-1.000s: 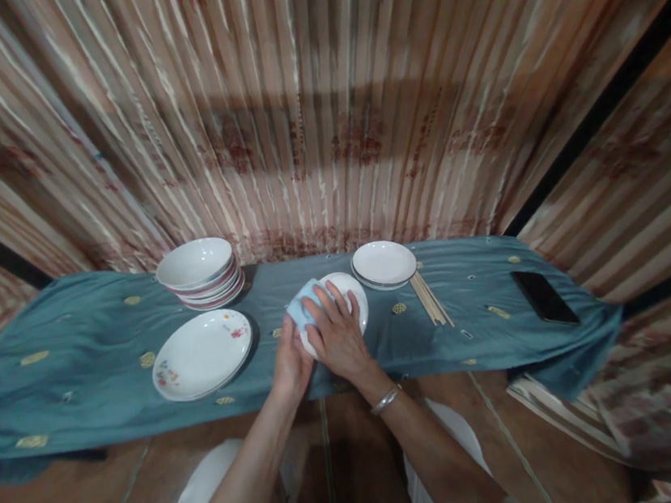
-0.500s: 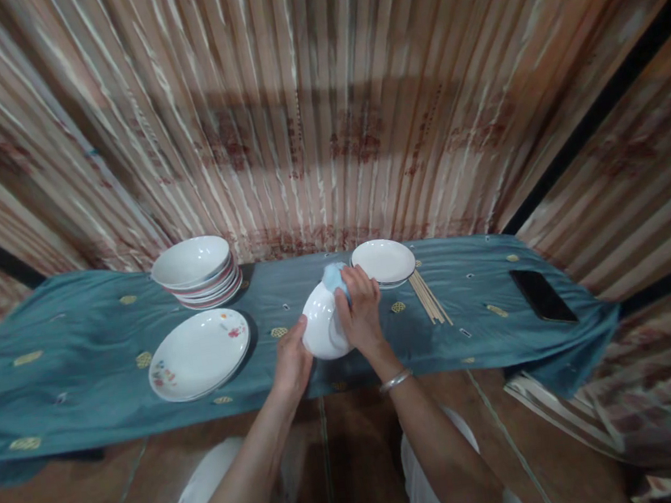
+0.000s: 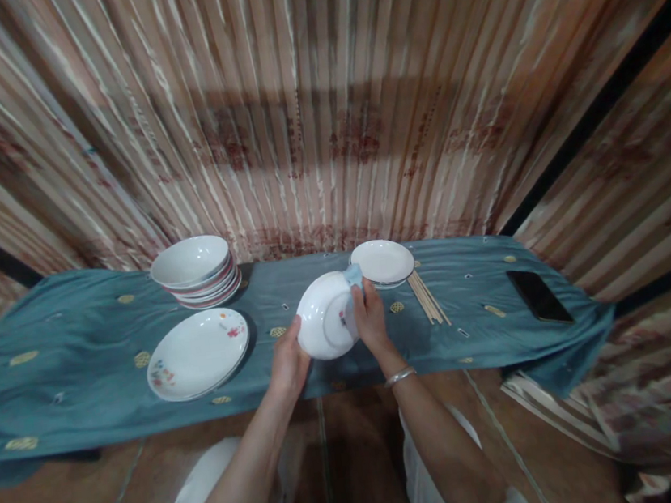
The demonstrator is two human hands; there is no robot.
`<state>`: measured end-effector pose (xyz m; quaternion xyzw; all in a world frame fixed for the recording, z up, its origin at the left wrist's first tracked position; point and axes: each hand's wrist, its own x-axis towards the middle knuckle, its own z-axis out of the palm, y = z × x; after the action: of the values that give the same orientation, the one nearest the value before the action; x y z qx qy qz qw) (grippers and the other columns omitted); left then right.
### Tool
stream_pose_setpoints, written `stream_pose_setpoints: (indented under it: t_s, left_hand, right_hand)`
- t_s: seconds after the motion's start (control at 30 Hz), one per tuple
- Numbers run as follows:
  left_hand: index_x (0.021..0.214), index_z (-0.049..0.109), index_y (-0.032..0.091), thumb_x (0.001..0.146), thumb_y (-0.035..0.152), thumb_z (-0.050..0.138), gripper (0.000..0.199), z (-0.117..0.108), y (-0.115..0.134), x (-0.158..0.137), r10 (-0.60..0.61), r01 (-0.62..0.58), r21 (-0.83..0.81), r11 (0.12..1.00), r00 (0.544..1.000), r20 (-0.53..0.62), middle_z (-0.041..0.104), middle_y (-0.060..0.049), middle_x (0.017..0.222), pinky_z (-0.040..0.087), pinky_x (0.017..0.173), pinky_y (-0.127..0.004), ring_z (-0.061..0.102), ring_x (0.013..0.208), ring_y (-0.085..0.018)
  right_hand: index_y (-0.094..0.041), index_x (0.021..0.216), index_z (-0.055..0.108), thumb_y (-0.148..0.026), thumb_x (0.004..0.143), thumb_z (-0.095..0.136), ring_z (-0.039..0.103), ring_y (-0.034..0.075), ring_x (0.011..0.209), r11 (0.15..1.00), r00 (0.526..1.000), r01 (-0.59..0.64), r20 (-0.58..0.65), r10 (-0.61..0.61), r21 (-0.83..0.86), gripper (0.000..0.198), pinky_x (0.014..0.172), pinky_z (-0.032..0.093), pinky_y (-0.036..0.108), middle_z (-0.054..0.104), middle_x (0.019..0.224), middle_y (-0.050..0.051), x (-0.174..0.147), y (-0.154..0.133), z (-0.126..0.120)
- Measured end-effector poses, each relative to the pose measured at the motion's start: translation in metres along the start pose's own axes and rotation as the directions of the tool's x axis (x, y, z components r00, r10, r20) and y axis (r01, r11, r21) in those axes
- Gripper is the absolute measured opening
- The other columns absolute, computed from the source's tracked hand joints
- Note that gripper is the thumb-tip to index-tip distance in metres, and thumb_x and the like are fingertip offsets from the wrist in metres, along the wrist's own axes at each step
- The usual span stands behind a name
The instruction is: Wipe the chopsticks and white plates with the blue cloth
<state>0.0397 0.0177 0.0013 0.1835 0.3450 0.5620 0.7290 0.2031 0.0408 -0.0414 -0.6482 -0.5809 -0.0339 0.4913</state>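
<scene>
A white plate (image 3: 322,318) is held tilted above the front of the cloth-covered table, its underside with a ring foot and a small red mark turned up toward me. My left hand (image 3: 289,361) grips the plate's left rim, thumb on the near face. At its right edge, my right hand (image 3: 370,318) is closed on a light blue cloth (image 3: 352,275), which is pressed against the plate. Part of the cloth is hidden by the fingers. Just behind my right hand lies a small stack of white plates (image 3: 383,263) with dark rims.
On the left stand stacked bowls (image 3: 191,263) and floral oval plates (image 3: 198,356). Several wooden chopsticks (image 3: 428,297) lie right of the small plates. A black phone (image 3: 540,296) rests near the right end of the teal tablecloth (image 3: 85,356). Pleated curtains (image 3: 306,108) hang behind.
My right hand has shifted slightly right with the cloth, from the plate's upper part to its right edge. More of the plate's underside shows. The left hand keeps its hold.
</scene>
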Motion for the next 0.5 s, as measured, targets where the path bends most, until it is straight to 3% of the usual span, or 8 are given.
stream_pose_setpoints:
  t_s: [0.1, 0.23, 0.5]
  left_hand:
    - [0.094, 0.069, 0.005, 0.075, 0.021, 0.07, 0.026, -0.001, 0.001, 0.002, -0.019, 0.019, -0.017, 1.0, 1.0, -0.017, 0.075, -0.014, 0.084, 0.054, 0.087, -0.038, 0.068, 0.096, -0.029]
    - [0.109, 0.066, 0.006, 0.082, 0.019, 0.061, 0.03, 0.001, 0.002, 0.003, -0.032, 0.029, -0.049, 0.998, 0.998, -0.048, 0.075, -0.013, 0.086, 0.054, 0.087, -0.038, 0.069, 0.094, -0.027]
    - [0.122, 0.059, 0.007, 0.09, 0.019, 0.047, 0.036, 0.001, 0.006, 0.004, -0.074, 0.064, -0.09, 0.994, 0.991, -0.113, 0.075, -0.013, 0.089, 0.053, 0.089, -0.039, 0.069, 0.094, -0.026]
  right_hand:
    - [-0.011, 0.122, 0.051, -0.035, 0.097, 0.027, 0.059, 0.025, 0.111, 0.985, 0.987, -0.16, -0.023, 0.162, 0.072, 0.042, 0.094, 0.046, 0.041, 0.063, 0.118, 0.019, -0.004, 0.002, 0.003]
    - [-0.013, 0.117, 0.055, -0.037, 0.096, 0.027, 0.064, 0.025, 0.101, 0.959, 0.963, -0.271, 0.01, 0.271, 0.079, 0.042, 0.087, 0.049, 0.039, 0.067, 0.11, 0.017, -0.013, 0.005, 0.006]
    - [-0.012, 0.113, 0.056, -0.038, 0.097, 0.023, 0.068, 0.027, 0.086, 0.965, 0.963, -0.256, 0.074, 0.26, -0.062, 0.045, 0.074, 0.051, 0.037, 0.07, 0.096, 0.018, -0.035, 0.014, 0.01]
